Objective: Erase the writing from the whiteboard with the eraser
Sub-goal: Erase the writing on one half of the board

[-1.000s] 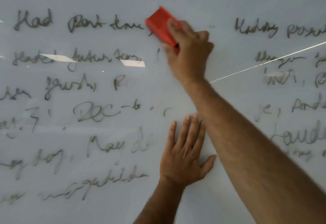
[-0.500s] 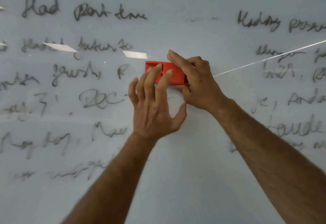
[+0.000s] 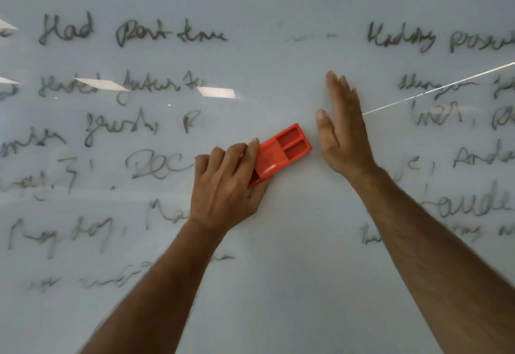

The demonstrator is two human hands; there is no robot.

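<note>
My left hand (image 3: 227,186) grips the red eraser (image 3: 281,153) at its lower-left end, fingers curled over its top edge and thumb underneath, just below the centre of the frame. The eraser lies tilted against the whiteboard (image 3: 278,270), its free end pointing up and right, with 2 open recesses showing on its back. That free end sticks out past my fingertips toward my right hand (image 3: 344,133), which is near it but not touching. My right hand is open and flat, fingers together and pointing up, holding nothing; I cannot tell whether the palm presses the board. Handwriting (image 3: 133,33) fills the left side of the frame and more handwriting (image 3: 401,39) runs down the right side. The band through the middle, where the eraser sits, is mostly wiped clean.
</note>
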